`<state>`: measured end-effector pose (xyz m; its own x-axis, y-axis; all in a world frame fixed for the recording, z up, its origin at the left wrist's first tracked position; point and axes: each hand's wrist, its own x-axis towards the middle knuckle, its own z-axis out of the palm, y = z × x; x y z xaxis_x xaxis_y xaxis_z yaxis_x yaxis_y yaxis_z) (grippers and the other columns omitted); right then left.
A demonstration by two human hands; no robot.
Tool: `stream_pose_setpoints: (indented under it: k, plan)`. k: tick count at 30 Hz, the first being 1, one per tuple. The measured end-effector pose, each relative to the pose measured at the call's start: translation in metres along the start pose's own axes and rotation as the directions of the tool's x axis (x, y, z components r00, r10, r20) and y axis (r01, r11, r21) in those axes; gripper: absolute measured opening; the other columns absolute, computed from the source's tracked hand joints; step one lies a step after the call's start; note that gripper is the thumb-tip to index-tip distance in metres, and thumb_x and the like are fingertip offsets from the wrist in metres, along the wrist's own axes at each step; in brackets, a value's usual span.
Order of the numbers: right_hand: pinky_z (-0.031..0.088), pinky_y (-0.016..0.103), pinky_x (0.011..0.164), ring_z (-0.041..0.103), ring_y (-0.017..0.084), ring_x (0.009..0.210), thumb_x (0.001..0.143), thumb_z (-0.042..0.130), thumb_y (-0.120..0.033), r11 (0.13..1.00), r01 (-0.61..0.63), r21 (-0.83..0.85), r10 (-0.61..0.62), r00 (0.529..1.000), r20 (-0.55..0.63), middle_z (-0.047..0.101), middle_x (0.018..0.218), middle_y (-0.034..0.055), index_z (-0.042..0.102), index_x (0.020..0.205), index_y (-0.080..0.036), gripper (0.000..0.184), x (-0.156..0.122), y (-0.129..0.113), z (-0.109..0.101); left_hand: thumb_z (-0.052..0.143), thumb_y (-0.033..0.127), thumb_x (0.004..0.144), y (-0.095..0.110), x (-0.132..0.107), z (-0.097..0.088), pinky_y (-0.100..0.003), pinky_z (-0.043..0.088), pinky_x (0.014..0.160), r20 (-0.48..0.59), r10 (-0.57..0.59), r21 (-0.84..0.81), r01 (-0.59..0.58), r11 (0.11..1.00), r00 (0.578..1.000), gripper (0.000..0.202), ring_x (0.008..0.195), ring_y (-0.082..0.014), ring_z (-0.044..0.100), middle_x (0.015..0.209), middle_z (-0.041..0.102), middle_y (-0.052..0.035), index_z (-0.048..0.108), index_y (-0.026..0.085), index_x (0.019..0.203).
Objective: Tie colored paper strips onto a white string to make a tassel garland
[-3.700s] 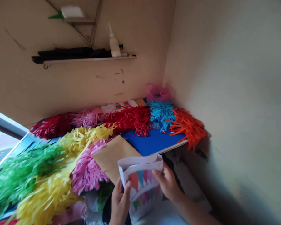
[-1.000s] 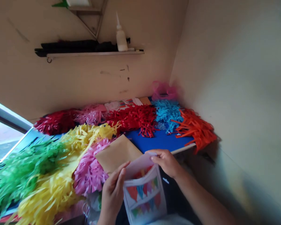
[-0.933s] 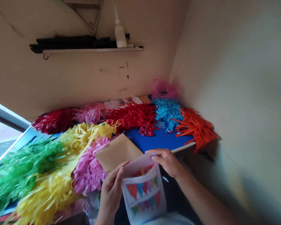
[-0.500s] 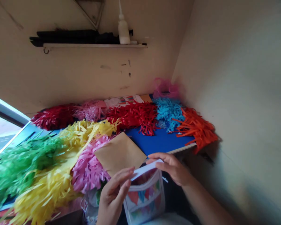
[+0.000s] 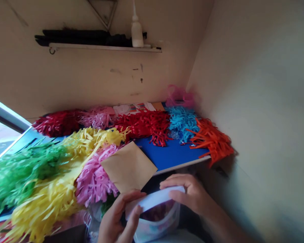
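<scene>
Both hands grip the white card strip (image 5: 155, 200) along the top of a clear plastic packet (image 5: 164, 224). The strip is tilted, with its plain face showing. My left hand (image 5: 121, 214) pinches the strip's left end between thumb and fingers, and my right hand (image 5: 188, 194) pinches its right end. Below the strip, dark reddish contents show through the packet; its lower part is hidden by my left hand and the frame edge. A flat tan paper envelope or sheet (image 5: 129, 167) lies at the table edge, just beyond my left hand.
On the blue table (image 5: 164, 157) lie fringed paper bunches: green (image 5: 40, 165), yellow (image 5: 48, 202), pink (image 5: 96, 179), red (image 5: 144, 123), light blue (image 5: 183, 121) and orange (image 5: 212, 138). A wall shelf (image 5: 103, 48) holds a white nozzle bottle (image 5: 137, 33). A wall rises at the right.
Both hands have moved down a little with the packet. The white strip has tipped, so more of its face shows, and the printed tassel picture on the front is now mostly out of sight.
</scene>
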<state>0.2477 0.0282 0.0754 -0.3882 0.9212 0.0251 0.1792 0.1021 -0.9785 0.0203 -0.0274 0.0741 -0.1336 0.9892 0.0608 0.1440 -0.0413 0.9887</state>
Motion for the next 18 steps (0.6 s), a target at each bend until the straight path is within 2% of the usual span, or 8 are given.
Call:
stream_pose_setpoints:
  k: [2,5,11,13,15,18]
  plan:
    - [0.054,0.031,0.081,0.069,0.024,0.094,0.081,0.070,-0.039,0.997,0.035,-0.073,-0.031,0.998,0.045,0.075,0.100,0.0087,0.078,0.097,-0.021,0.026,0.003,-0.007,-0.002,0.072,0.040,0.076,0.001,0.003,-0.005,-0.021,0.059,0.072,0.058,0.082,0.122,-0.089,0.988,0.995,0.025,0.083,-0.0220,0.074,0.094,0.077,-0.0066,0.075,0.024,0.095]
    - [0.055,0.030,0.078,0.070,0.023,0.090,0.084,0.068,-0.040,0.996,0.051,-0.078,-0.047,0.998,0.044,0.076,0.097,0.0085,0.078,0.099,-0.021,0.026,0.001,-0.009,0.001,0.075,0.037,0.074,0.002,0.003,-0.013,-0.023,0.060,0.071,0.128,0.170,0.237,-0.197,0.951,0.977,0.026,0.082,-0.0223,0.074,0.095,0.078,-0.0056,0.076,0.026,0.098]
    - [0.056,0.027,0.076,0.071,0.021,0.086,0.087,0.066,-0.037,0.992,0.076,-0.103,-0.073,0.997,0.040,0.076,0.094,0.0070,0.078,0.097,-0.023,0.022,-0.010,-0.002,0.006,0.074,0.033,0.077,0.003,-0.001,-0.022,-0.019,0.059,0.058,0.158,0.232,0.313,-0.271,0.910,0.960,0.017,0.065,-0.0181,0.074,0.080,0.078,-0.0028,0.077,0.027,0.092]
    - [0.056,0.026,0.075,0.071,0.020,0.086,0.088,0.064,-0.036,0.985,0.098,-0.141,-0.093,0.995,0.044,0.077,0.094,0.0063,0.078,0.097,-0.023,0.021,-0.009,-0.005,0.005,0.074,0.031,0.077,0.002,-0.001,-0.022,-0.019,0.059,0.059,0.165,0.227,0.299,-0.268,0.916,0.960,0.015,0.065,-0.0176,0.074,0.080,0.078,-0.0023,0.077,0.027,0.092]
    - [0.055,0.025,0.077,0.071,0.020,0.087,0.090,0.063,-0.034,0.960,0.156,-0.231,-0.137,0.986,0.097,0.077,0.096,0.0056,0.077,0.101,-0.024,0.021,-0.005,-0.013,0.003,0.071,0.030,0.079,0.001,0.000,-0.018,-0.019,0.059,0.061,0.186,0.183,0.258,-0.227,0.939,0.965,0.015,0.068,-0.0176,0.074,0.082,0.078,-0.0023,0.076,0.026,0.093]
    - [0.052,0.026,0.082,0.070,0.020,0.091,0.091,0.061,-0.032,0.875,0.292,-0.387,-0.190,0.941,0.280,0.076,0.101,0.0048,0.075,0.109,-0.026,0.023,0.004,-0.032,0.002,0.071,0.031,0.080,0.002,0.002,-0.011,-0.021,0.059,0.065,0.236,0.127,0.193,-0.174,0.965,0.963,0.017,0.073,-0.0183,0.074,0.085,0.077,-0.0035,0.073,0.023,0.095]
